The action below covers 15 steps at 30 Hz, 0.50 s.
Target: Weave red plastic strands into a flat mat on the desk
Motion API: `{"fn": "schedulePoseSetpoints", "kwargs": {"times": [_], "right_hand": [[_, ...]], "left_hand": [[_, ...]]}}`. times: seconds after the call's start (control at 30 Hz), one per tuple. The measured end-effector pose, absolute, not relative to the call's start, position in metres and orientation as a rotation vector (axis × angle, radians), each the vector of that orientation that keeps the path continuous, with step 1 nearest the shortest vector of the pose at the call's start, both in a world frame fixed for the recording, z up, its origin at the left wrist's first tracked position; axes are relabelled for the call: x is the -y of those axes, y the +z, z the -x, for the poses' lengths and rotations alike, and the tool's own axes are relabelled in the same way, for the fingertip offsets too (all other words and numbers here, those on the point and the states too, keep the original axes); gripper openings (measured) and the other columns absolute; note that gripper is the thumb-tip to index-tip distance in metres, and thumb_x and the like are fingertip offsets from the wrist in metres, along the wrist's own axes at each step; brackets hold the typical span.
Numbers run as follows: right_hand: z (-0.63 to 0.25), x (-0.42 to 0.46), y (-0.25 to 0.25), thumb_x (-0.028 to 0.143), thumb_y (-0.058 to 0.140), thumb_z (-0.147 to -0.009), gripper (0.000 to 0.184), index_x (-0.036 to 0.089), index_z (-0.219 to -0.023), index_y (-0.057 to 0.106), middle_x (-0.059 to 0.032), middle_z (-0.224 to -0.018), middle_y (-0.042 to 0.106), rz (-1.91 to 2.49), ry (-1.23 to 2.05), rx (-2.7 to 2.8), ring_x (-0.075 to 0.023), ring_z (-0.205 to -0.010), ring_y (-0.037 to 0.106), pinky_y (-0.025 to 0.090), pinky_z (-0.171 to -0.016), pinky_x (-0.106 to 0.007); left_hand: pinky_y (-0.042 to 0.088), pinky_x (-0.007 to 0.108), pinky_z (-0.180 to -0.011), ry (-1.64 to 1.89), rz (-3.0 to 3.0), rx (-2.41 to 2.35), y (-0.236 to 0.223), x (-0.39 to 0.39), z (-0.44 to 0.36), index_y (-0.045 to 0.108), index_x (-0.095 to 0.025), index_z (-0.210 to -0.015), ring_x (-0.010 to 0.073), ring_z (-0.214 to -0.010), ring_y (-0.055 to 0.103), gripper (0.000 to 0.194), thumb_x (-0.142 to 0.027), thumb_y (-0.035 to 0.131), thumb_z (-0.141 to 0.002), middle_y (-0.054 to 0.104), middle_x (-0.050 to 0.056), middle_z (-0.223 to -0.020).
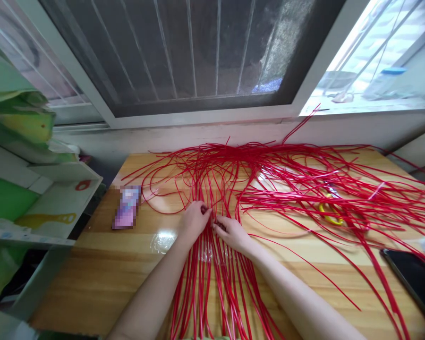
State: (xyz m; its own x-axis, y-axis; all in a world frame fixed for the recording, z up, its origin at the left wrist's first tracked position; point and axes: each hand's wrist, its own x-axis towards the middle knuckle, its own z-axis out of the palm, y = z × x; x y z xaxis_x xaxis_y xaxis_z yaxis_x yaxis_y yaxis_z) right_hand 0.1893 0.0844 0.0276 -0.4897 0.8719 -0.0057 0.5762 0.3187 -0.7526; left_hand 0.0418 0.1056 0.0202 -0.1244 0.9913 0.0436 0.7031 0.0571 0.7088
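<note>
Wooden table [99,269] below a barred window [198,47], red strands [233,153] across it

Across the top of the frame the window sits above a white wall [163,137], and pale shelving [71,198] stands at the left edge with a yellow slotted tool [49,219] in it. Red strands run from the bottom centre of the frame up to a thick tangle in the upper middle, and many more fan out toward the right edge. My left hand [194,217] is at the centre, thumb and fingertips pinched on the strands. My right hand [232,232] is just beside it, slightly lower and to the right, its fingertips also closed on strands; I can't tell which single strand either one grips. Just below my hands, clear plastic [206,255] shows among the strands. Left of centre lies a pinkish, pixelated rectangular item [127,208], apart from my left hand. Right of centre, yellow-handled scissors [332,219] lie partly under the strands. At the lower right edge lies a dark flat device [412,278].
</note>
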Motion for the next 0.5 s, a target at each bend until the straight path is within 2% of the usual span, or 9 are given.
{"fn": "schedulePoseSetpoints", "kwargs": {"times": [0.1, 0.27, 0.37, 0.5], "right_hand": [[-0.189, -0.085, 0.027, 0.023, 0.04, -0.081, 0.017, 0.017, -0.07, 0.051, 0.0011, -0.062, 0.054, 1.279, 0.999, 2.185, -0.0112, -0.058, 0.049, 0.034, -0.054, -0.021], [-0.187, -0.087, 0.028, 0.025, 0.038, -0.083, 0.021, 0.017, -0.072, 0.054, 0.0002, -0.062, 0.058, 1.324, 1.061, 2.126, -0.012, -0.058, 0.053, 0.036, -0.055, -0.022], [-0.182, -0.089, 0.027, 0.026, 0.041, -0.082, 0.02, 0.017, -0.075, 0.058, -0.0012, -0.064, 0.061, 1.39, 1.012, 2.169, -0.0132, -0.06, 0.054, 0.035, -0.056, -0.022], [-0.177, -0.089, 0.022, 0.021, 0.047, -0.077, 0.014, 0.017, -0.078, 0.061, -0.0048, -0.074, 0.064, 1.449, 0.855, 2.297, -0.0162, -0.069, 0.057, 0.035, -0.058, -0.023]], "left_hand": [[0.04, 0.028, -0.068, 0.87, -1.653, -1.821, 0.021, -0.104, -0.043, 0.058, -0.016, -0.07, 0.0139, -0.069, 0.052, 0.015, -0.031, 0.056, -0.072, 0.058, 0.002, -0.071], [0.042, 0.025, -0.067, 1.091, -1.404, -1.376, 0.024, -0.09, -0.03, 0.059, -0.015, -0.072, 0.0121, -0.067, 0.051, 0.022, -0.038, 0.058, -0.071, 0.055, 0.0, -0.068], [0.043, 0.026, -0.072, 1.12, -1.459, -1.242, 0.029, -0.076, -0.024, 0.061, -0.016, -0.07, 0.0123, -0.074, 0.051, 0.021, -0.037, 0.061, -0.07, 0.052, 0.001, -0.076], [0.037, 0.034, -0.09, 1.166, -1.724, -1.32, 0.041, -0.065, -0.028, 0.066, -0.021, -0.071, 0.0164, -0.096, 0.047, 0.014, -0.034, 0.065, -0.068, 0.047, 0.003, -0.095]]}}
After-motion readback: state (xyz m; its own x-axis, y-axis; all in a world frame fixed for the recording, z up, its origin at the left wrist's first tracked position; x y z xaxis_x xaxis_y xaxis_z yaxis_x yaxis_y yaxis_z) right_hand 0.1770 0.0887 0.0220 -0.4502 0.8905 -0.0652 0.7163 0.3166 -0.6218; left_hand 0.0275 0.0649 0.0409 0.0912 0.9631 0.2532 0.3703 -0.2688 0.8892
